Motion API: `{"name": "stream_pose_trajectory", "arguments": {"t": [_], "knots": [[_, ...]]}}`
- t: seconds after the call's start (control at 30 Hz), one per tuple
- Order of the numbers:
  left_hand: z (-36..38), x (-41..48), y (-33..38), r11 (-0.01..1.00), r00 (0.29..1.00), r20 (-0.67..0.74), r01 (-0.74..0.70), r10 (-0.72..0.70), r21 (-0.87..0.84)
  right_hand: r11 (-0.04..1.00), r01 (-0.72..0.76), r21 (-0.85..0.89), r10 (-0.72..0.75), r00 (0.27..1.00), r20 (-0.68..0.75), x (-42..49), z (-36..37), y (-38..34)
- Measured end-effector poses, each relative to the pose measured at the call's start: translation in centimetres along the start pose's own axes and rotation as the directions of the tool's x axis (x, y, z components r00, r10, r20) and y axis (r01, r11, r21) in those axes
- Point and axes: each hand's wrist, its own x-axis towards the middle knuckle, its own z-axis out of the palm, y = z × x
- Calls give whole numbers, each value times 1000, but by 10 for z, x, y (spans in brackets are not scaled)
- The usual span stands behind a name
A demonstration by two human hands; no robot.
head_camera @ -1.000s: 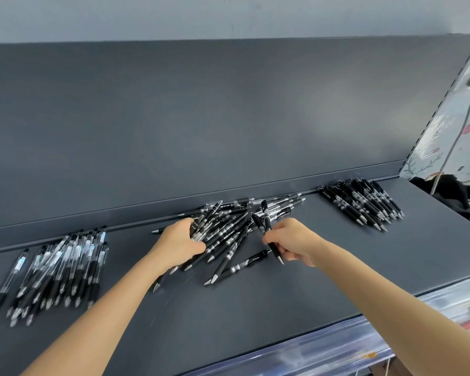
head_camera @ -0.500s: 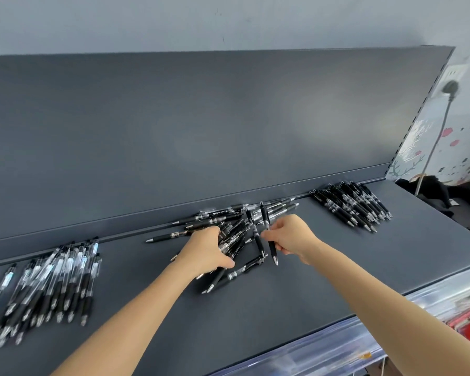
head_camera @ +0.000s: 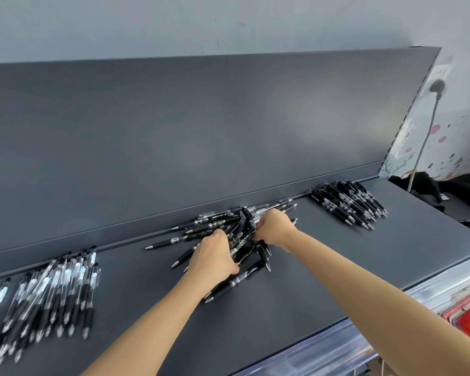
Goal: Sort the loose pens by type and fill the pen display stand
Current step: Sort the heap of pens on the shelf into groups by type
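**A:** Where is the unsorted lot?

**B:** The loose pile (head_camera: pixel 223 226) lies mid-shelf, hard against the back panel (head_camera: pixel 201 131), with the pens crossed every which way. Both hands are in it.

**A:** The left one?

**B:** The left hand (head_camera: pixel 212 256) sits at the pile's 6 o'clock edge, its back to the camera. The fingers are curled down round a bundle (head_camera: pixel 183 258) of black pens, whose tips poke out from under the palm toward 8 o'clock (how many it has, I cannot tell).

**A:** And the right?

**B:** The right hand (head_camera: pixel 274 229) comes in from 4 o'clock and covers the pile's 3 o'clock side. Its fingertips are bunched, pinching a black pen (head_camera: pixel 247 217) that points toward 12 o'clock, just off the hand's 9 o'clock. The hands are near each other but apart, with pens between them.

**A:** Any sorted groups?

**B:** There are two on the shelf (head_camera: pixel 337 267). The clear-barrelled pens (head_camera: pixel 46 294) lie well apart at 8 o'clock of the left hand, tips toward the front edge. The all-black group (head_camera: pixel 347 204) lies at 2 o'clock of the right hand, beside the panel's end.

**A:** Anything else?

**B:** There is a plug (head_camera: pixel 436 88) on the wall at 1 o'clock, and clear bins (head_camera: pixel 337 348) sit under the shelf front at 5 o'clock.
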Motion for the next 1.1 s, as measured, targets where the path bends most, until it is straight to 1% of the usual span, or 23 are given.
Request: {"name": "stream_pose_trajectory", "arguments": {"t": [0.07,0.13,0.2,0.23,0.3,0.37,0.43,0.5,0.57,0.6,0.83,0.87,0.93,1.03,1.1], "knots": [[3,-2,0,999,999,-43,-16,17,31,996,-34,84,35,999,-12,-4,-5,6],[6,-3,1,998,997,-63,-34,38,57,971,-79,226,86,996,-24,-8,-10,13],[4,-2,1,998,998,-38,-47,49,45,893,-138,428,156,988,-8,-12,-17,23],[3,0,1,999,999,-9,-44,44,3,834,-165,526,187,982,11,-14,-20,29],[-1,4,0,985,999,46,3,5,-171,725,-201,658,239,970,32,-21,-27,38],[-7,10,-2,927,996,82,55,-27,-372,647,-200,736,263,964,31,-27,-34,45],[-13,15,-2,853,993,116,74,-16,-517,574,-180,799,263,964,28,-34,-40,50],[-17,19,4,800,988,153,79,16,-595,483,-168,859,259,965,43,-40,-44,55],[-16,18,14,767,981,186,86,44,-636,374,-155,914,240,968,66,-43,-46,59],[-15,18,21,747,978,200,96,51,-658,350,-151,924,228,971,72,-44,-48,61],[-1,37,85,573,962,270,196,46,-796,363,-128,923,163,984,72,-33,-75,91],[4,43,96,544,957,285,216,46,-811,381,-119,917,155,986,63,-30,-81,97],[15,55,120,500,945,324,261,42,-826,464,-92,881,145,989,27,-21,-97,111],[35,76,158,475,931,362,300,42,-827,596,-54,801,163,985,-55,-3,-126,136],[48,91,183,429,932,361,318,21,-846,743,-39,668,163,979,-125,12,-144,156]]}}
